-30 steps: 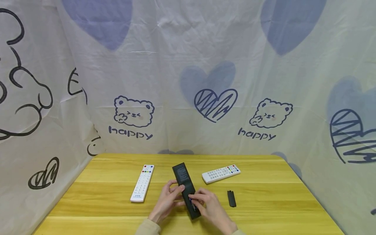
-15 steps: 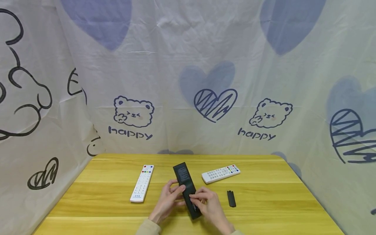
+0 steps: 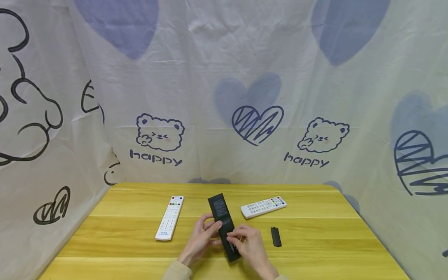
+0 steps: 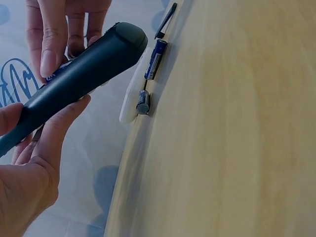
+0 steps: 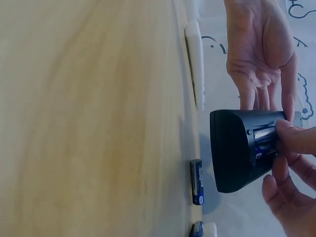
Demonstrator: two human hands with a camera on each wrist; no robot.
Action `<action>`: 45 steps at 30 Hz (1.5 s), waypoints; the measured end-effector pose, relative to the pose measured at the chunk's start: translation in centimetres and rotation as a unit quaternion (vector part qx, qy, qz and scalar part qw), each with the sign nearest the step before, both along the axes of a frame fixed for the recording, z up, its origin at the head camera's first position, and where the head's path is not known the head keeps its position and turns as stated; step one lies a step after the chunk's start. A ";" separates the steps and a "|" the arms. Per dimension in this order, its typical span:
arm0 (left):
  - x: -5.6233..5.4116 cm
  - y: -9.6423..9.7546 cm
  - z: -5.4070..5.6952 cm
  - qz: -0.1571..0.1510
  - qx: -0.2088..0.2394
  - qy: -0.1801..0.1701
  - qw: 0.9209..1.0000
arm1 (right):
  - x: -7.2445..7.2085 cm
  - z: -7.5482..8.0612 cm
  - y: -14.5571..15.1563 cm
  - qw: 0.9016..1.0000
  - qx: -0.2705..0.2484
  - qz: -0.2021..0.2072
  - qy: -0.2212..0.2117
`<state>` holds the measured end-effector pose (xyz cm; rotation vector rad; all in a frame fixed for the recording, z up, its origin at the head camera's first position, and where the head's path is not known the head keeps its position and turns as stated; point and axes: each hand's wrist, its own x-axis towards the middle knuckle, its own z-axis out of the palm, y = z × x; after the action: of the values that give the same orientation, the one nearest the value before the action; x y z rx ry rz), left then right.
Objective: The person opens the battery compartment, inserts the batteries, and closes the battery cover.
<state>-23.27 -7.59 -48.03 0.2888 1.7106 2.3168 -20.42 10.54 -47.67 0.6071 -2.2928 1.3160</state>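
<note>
My left hand (image 3: 202, 238) grips a black remote control (image 3: 224, 217), thumb on its back and fingers underneath. Its back faces up, tilted, with the battery compartment open toward its near end. Blue batteries (image 5: 265, 140) lie in that compartment in the right wrist view. At the compartment, my right hand (image 3: 249, 245) pinches a battery (image 4: 58, 73) with thumb and index finger, which cover much of it. Two loose batteries rest on the table in the left wrist view: a blue one (image 4: 156, 59) and another with its end facing the camera (image 4: 143, 102).
A white remote (image 3: 169, 218) lies to the left on the wooden table (image 3: 336, 225). Another white remote (image 3: 263, 207) lies at the back right, and a small black battery cover (image 3: 275, 237) is right of my right hand. Printed cloth (image 3: 217, 163) hangs behind the table.
The black remote has shifted slightly to the right in my left hand. My right fingers stay at the battery compartment, having moved along with it a little. Things on the table have not moved.
</note>
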 end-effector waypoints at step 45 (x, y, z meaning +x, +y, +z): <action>-0.6 -0.5 -0.2 0.043 0.039 -0.036 0.998 | -0.5 0.5 2.9 0.885 0.417 0.037 0.205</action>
<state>-23.84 -8.11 -48.19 0.1466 1.6322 2.4272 -20.97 13.42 -47.18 1.1165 -2.3875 0.1044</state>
